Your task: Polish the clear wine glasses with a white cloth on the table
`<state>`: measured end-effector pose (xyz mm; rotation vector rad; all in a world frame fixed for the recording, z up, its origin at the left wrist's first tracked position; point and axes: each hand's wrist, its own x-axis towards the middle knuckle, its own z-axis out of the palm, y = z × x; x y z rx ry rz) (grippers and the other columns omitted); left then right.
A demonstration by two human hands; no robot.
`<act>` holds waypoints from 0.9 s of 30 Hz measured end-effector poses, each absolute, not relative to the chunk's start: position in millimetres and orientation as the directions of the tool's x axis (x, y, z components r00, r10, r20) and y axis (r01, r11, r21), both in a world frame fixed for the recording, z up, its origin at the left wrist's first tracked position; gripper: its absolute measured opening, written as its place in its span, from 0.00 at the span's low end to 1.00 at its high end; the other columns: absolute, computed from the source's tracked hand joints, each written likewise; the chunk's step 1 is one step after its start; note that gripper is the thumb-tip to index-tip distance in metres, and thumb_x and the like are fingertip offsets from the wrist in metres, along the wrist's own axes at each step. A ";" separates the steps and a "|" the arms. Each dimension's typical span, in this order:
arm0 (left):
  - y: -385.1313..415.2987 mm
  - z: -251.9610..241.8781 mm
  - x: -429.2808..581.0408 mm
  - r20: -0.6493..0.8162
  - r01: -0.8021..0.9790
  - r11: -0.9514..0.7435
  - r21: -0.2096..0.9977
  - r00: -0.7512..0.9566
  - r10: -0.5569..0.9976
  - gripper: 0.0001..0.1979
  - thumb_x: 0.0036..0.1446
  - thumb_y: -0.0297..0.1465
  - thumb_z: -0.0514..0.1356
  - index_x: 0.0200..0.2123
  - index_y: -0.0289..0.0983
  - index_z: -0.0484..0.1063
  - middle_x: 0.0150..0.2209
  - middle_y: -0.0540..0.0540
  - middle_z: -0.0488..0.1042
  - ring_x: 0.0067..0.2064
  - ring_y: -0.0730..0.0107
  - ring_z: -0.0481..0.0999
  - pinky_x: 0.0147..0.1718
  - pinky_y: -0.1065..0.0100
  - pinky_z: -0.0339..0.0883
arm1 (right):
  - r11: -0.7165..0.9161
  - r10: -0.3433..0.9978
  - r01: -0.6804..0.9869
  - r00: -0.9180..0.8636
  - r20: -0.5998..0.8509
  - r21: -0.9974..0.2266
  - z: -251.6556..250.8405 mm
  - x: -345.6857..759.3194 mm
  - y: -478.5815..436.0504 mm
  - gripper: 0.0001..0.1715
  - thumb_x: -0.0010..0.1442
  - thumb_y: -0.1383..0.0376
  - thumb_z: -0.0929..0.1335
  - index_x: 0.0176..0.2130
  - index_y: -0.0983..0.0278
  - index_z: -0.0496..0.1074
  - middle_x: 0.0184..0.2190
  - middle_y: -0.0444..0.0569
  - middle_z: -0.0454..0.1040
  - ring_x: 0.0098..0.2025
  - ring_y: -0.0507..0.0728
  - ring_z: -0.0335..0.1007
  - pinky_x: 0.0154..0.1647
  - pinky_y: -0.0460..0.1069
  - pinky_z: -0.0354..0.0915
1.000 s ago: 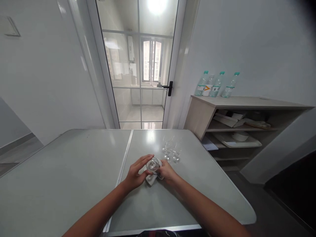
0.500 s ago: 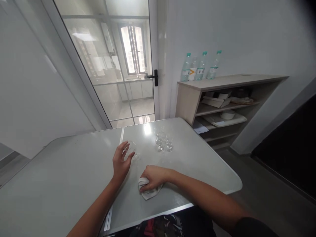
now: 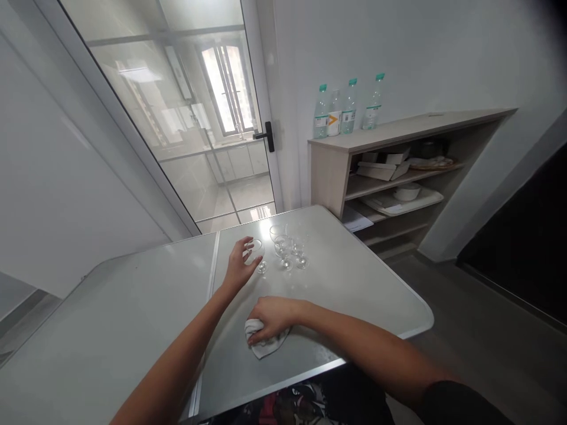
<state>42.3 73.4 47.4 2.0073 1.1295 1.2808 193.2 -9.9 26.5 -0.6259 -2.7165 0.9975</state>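
Note:
My left hand (image 3: 241, 262) is curved round the bowl of a clear stemmed glass (image 3: 256, 252), fingers at its far left side and thumb at the near side. The glass is upright, its foot at or just above the tabletop. To its right stands a group of several similar clear stemmed glasses (image 3: 286, 245), close together. Nearer to me, my right hand (image 3: 273, 319) is closed on a white cloth (image 3: 268, 345), pressing it against the table. Part of the cloth is hidden under the palm.
The pale glossy table (image 3: 354, 283) has a metal seam strip (image 3: 212, 265) running across it. Behind it are a glazed door with a black handle (image 3: 268, 137) and a wooden shelf unit (image 3: 328, 171). Several plastic bottles (image 3: 348, 112) stand on the unit.
My left hand has moved right and away from me with the stemmed glass, closer to the group. My right hand stays on the cloth. The view has tilted slightly.

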 end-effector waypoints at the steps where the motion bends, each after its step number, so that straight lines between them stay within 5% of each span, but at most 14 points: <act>1: 78.9 46.6 45.2 0.486 0.369 -0.532 0.762 0.217 0.846 0.27 0.55 0.36 0.69 0.56 0.45 0.65 0.58 0.41 0.69 0.55 0.59 0.77 0.54 0.52 0.75 | 0.711 0.435 0.316 -0.900 0.040 -0.628 26.2 192.9 -9.8 0.22 0.58 0.49 0.73 0.37 0.65 0.80 0.30 0.48 0.80 0.29 0.55 0.69 0.35 0.47 0.59; 13: 89.2 53.0 63.9 0.467 0.302 -0.506 0.808 0.198 0.862 0.33 0.48 0.37 0.73 0.55 0.46 0.63 0.58 0.42 0.68 0.56 0.60 0.74 0.51 0.58 0.74 | 0.765 0.386 0.266 -0.919 0.086 -0.586 21.8 192.0 -7.6 0.23 0.59 0.47 0.72 0.35 0.65 0.80 0.27 0.46 0.78 0.27 0.53 0.66 0.32 0.46 0.58; 15: 72.9 50.0 57.9 0.533 0.319 -0.508 0.800 0.010 0.846 0.28 0.50 0.40 0.72 0.51 0.44 0.65 0.54 0.43 0.70 0.52 0.63 0.74 0.46 0.64 0.74 | 0.748 0.391 0.268 -0.917 0.077 -0.608 22.9 192.9 -7.6 0.22 0.58 0.48 0.72 0.34 0.65 0.79 0.27 0.45 0.77 0.27 0.52 0.65 0.32 0.45 0.58; 17: 50.6 41.1 48.4 0.559 0.369 -0.483 0.794 -0.132 0.819 0.12 0.63 0.42 0.62 0.36 0.40 0.67 0.36 0.48 0.71 0.38 0.69 0.73 0.34 0.71 0.69 | 0.707 0.369 0.225 -0.926 0.079 -0.671 23.3 193.4 -10.3 0.21 0.58 0.49 0.74 0.33 0.65 0.78 0.26 0.43 0.76 0.28 0.51 0.65 0.34 0.44 0.60; 19: 28.7 28.6 40.5 0.527 0.429 -0.529 0.732 0.135 0.839 0.24 0.68 0.41 0.54 0.21 0.38 0.57 0.21 0.53 0.58 0.25 0.75 0.61 0.26 0.72 0.58 | 0.639 0.301 0.127 -0.949 0.095 -0.758 22.2 192.5 -16.2 0.20 0.58 0.50 0.74 0.34 0.65 0.77 0.26 0.42 0.75 0.28 0.50 0.66 0.34 0.43 0.60; 21: 14.3 16.3 38.6 0.399 0.405 -0.608 0.683 0.490 0.775 0.27 0.68 0.40 0.54 0.18 0.37 0.51 0.19 0.54 0.50 0.22 0.77 0.53 0.25 0.71 0.51 | 0.572 0.204 0.032 -0.973 0.105 -0.820 19.7 189.9 -23.5 0.19 0.58 0.52 0.74 0.35 0.65 0.76 0.28 0.41 0.75 0.29 0.49 0.68 0.35 0.42 0.61; 27: 19.1 -3.7 53.0 0.158 0.465 -0.644 0.608 0.724 0.672 0.25 0.67 0.37 0.53 0.18 0.36 0.52 0.20 0.55 0.53 0.23 0.77 0.52 0.26 0.69 0.46 | 0.341 0.142 0.018 -0.989 0.033 -0.940 10.3 182.0 -28.5 0.21 0.55 0.52 0.76 0.38 0.66 0.76 0.33 0.43 0.78 0.35 0.51 0.72 0.40 0.41 0.65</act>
